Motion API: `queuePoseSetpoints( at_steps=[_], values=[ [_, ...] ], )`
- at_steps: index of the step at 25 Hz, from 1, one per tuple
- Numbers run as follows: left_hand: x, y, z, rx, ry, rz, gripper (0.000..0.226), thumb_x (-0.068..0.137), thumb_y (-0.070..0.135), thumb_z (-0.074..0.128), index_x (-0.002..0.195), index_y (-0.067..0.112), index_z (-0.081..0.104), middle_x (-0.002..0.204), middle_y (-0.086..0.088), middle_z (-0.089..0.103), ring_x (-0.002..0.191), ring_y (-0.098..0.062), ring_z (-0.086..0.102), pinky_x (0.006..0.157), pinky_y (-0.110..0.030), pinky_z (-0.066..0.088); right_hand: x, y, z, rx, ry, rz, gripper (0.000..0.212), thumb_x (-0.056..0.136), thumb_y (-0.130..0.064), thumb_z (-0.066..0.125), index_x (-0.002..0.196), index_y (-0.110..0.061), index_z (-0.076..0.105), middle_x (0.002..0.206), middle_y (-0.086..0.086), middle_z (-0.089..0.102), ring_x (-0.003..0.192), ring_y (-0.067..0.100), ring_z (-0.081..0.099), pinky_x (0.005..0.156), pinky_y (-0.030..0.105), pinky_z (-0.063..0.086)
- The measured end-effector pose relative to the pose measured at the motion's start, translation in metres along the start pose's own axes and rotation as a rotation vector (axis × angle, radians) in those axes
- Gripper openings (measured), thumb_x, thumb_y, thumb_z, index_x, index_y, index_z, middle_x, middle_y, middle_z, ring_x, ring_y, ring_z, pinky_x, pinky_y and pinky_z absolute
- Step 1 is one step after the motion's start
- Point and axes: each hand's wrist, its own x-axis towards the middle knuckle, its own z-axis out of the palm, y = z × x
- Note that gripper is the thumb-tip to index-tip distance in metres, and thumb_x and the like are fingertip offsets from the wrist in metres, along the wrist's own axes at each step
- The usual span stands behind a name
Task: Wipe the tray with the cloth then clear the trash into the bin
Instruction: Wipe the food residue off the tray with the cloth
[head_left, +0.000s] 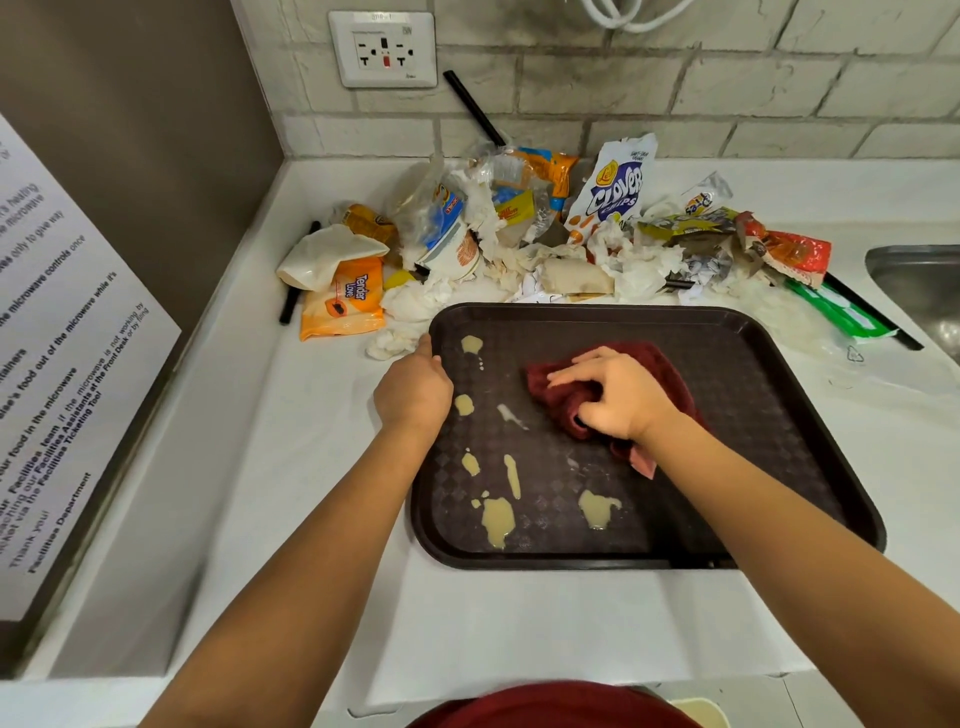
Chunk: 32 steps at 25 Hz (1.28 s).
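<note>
The cloth (613, 387) lies on the tray (779, 415), trash (545, 234) heaped behind it, sink (919, 286) at right

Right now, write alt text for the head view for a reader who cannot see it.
A person's right hand presses a dark red cloth onto a dark brown tray spotted with pale yellowish spills, while the left hand grips the tray's left rim. Behind the tray, a pile of trash lies on the white counter against a brick wall.

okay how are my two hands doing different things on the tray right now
The left hand grips the tray at its left rim; the right hand grips the red cloth on the tray's floor. Left holds no cloth; right's fingers bunch it. Both touch the tray area.
</note>
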Motion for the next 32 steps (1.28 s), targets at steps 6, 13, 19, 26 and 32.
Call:
queuePoseSetpoints(
  at_steps=[6, 13, 19, 26, 32],
  values=[
    [0.002, -0.001, 0.001, 0.005, -0.015, 0.022, 0.046, 0.101, 0.025, 0.027, 0.147, 0.020, 0.027, 0.127, -0.009, 0.059, 0.115, -0.028, 0.056, 0.082, -0.035, 0.046, 0.025, -0.002, 0.003, -0.050, 0.074, 0.167, 0.050, 0.077, -0.020, 0.059, 0.126, -0.028, 0.056, 0.124, 0.010, 0.060, 0.127, 0.026, 0.039, 0.108, 0.038, 0.032],
    [-0.001, 0.001, 0.001, 0.000, -0.022, 0.014, 0.046, 0.101, 0.025, 0.027, 0.147, 0.021, 0.026, 0.122, -0.010, 0.061, 0.111, -0.028, 0.057, 0.078, -0.034, 0.045, 0.072, -0.041, 0.023, -0.144, -0.087, 0.130, 0.059, 0.084, -0.023, 0.053, 0.140, -0.029, 0.036, 0.139, 0.013, 0.045, 0.137, 0.029, 0.024, 0.108, 0.043, 0.023],
    [0.000, 0.000, -0.001, -0.070, -0.015, -0.021, 0.044, 0.101, 0.025, 0.026, 0.145, 0.025, 0.029, 0.124, -0.007, 0.061, 0.113, -0.027, 0.057, 0.082, -0.033, 0.045, 0.071, -0.061, 0.031, -0.185, -0.155, -0.165, 0.058, 0.075, -0.013, 0.057, 0.131, -0.028, 0.050, 0.138, -0.004, 0.049, 0.134, 0.021, 0.032, 0.110, 0.040, 0.026],
    [-0.001, -0.002, -0.005, -0.121, -0.028, -0.035, 0.044, 0.102, 0.026, 0.026, 0.145, 0.028, 0.029, 0.129, -0.003, 0.059, 0.115, -0.024, 0.056, 0.085, -0.031, 0.045, 0.054, -0.026, 0.021, -0.035, 0.064, -0.095, 0.061, 0.059, -0.024, 0.044, 0.115, -0.013, 0.065, 0.115, 0.011, 0.065, 0.116, 0.029, 0.053, 0.102, 0.029, 0.037],
    [-0.001, -0.002, -0.006, -0.119, -0.032, -0.046, 0.044, 0.102, 0.026, 0.026, 0.145, 0.029, 0.029, 0.126, -0.005, 0.060, 0.112, -0.025, 0.057, 0.085, -0.032, 0.046, 0.083, -0.056, 0.033, -0.196, -0.136, 0.046, 0.061, 0.083, -0.024, 0.045, 0.143, -0.028, 0.033, 0.152, -0.009, 0.029, 0.143, 0.023, 0.018, 0.114, 0.045, 0.016]
  ],
)
